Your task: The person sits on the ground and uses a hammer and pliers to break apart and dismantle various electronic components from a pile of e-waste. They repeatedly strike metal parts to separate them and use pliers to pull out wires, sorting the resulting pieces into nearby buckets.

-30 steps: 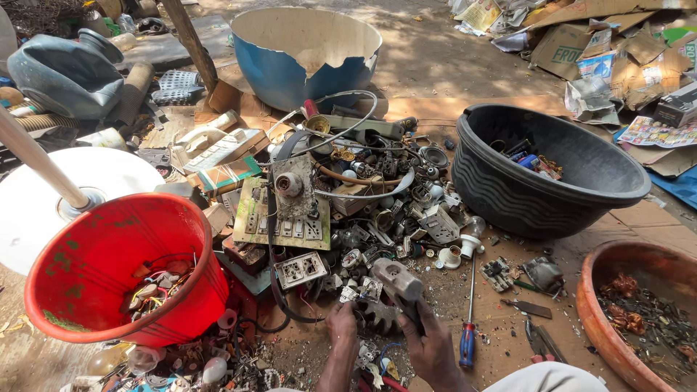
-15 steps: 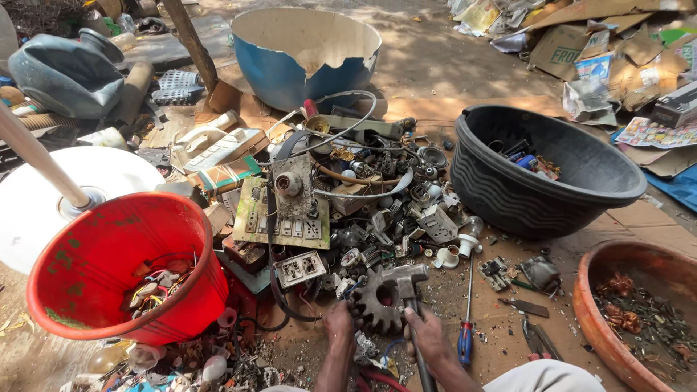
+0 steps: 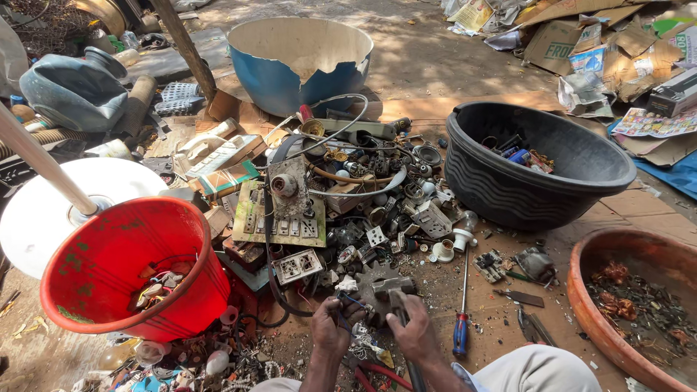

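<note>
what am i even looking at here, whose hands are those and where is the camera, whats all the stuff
The camera sits on a person's head and looks down, so the two bare hands at the bottom are that person's own. The left hand pinches thin wires on a small piece of scrap. The right hand grips a hammer beside a toothed gear. They are on bare ground covered with a pile of scrap: switch plates, cables, metal bits. Around it stand a red bucket, a black tub, a broken blue tub and a brown bowl. A screwdriver lies beside the right hand.
</note>
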